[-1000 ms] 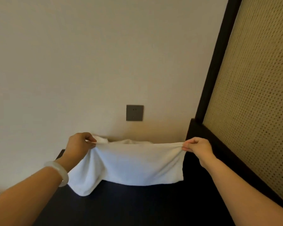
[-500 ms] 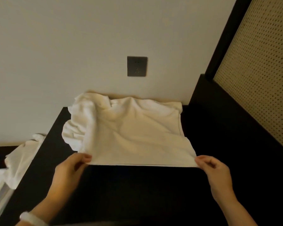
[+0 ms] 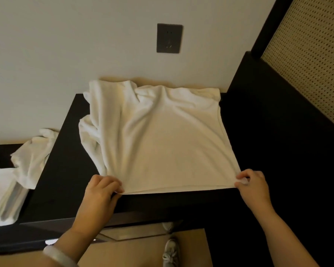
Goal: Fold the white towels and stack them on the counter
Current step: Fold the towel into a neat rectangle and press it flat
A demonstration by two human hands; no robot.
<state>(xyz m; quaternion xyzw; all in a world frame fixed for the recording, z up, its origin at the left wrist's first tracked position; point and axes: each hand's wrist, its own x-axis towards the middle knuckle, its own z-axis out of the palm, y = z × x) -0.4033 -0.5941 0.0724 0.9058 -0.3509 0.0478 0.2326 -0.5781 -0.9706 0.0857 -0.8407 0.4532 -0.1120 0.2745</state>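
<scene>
A second ago the white towel [image 3: 162, 141] hung stretched in the air. Now it lies doubled on the dark, smooth counter [image 3: 66, 180], with its near edge running from the left hand [image 3: 100, 191] to the right hand [image 3: 254, 185]. Its length reaches away from them to the wall. Each hand pinches a near corner. The soft cloth is rumpled beyond the left hand.

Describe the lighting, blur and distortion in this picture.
Head view: dim, warm light; the towel glows cream while the black counter loses most detail. Head view: the pale pile at the left edge is smeared. Head view: wide-angle bending slants the wall socket; the left hand and right hand look fairly sharp.
</scene>
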